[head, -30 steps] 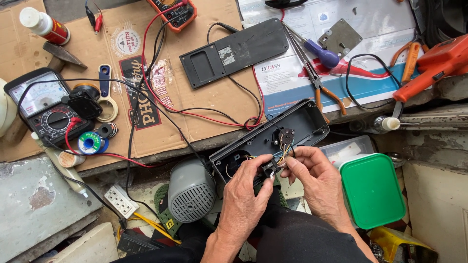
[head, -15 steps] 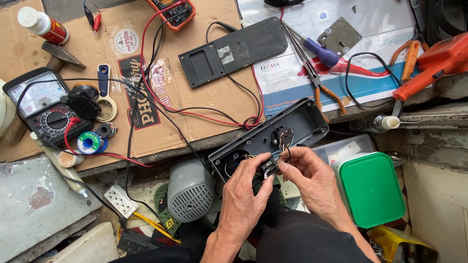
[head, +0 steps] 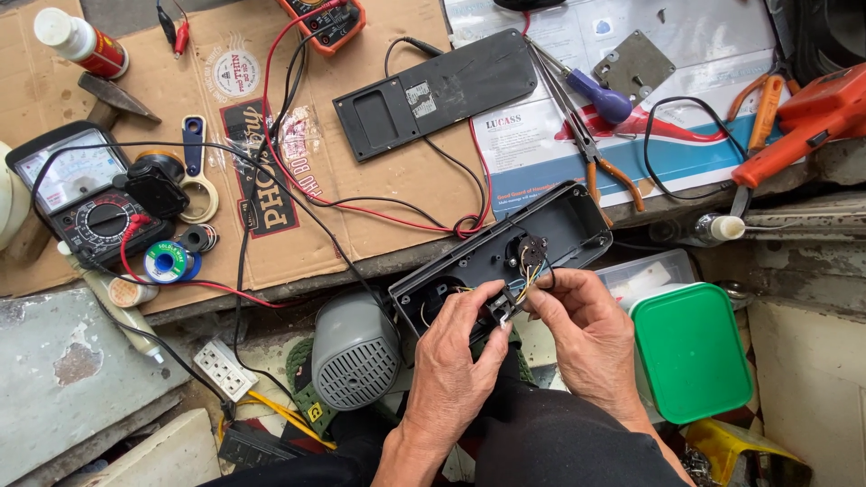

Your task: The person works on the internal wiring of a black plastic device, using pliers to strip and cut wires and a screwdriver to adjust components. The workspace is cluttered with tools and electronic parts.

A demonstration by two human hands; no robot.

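left hand (head: 456, 361) pinches switch (head: 498, 309), steadying it | right hand (head: 582, 329) grips wires (head: 532, 275) just above, keeping them taut | housing (head: 505, 257) behind fingers, open side up

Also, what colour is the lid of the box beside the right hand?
Green lid, seen best in the head view, beside the right hand.

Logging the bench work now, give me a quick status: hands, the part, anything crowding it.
Left hand and right hand pinch a small black switch part. Coloured wires tie it to the open black housing. Grey motor sits close left.
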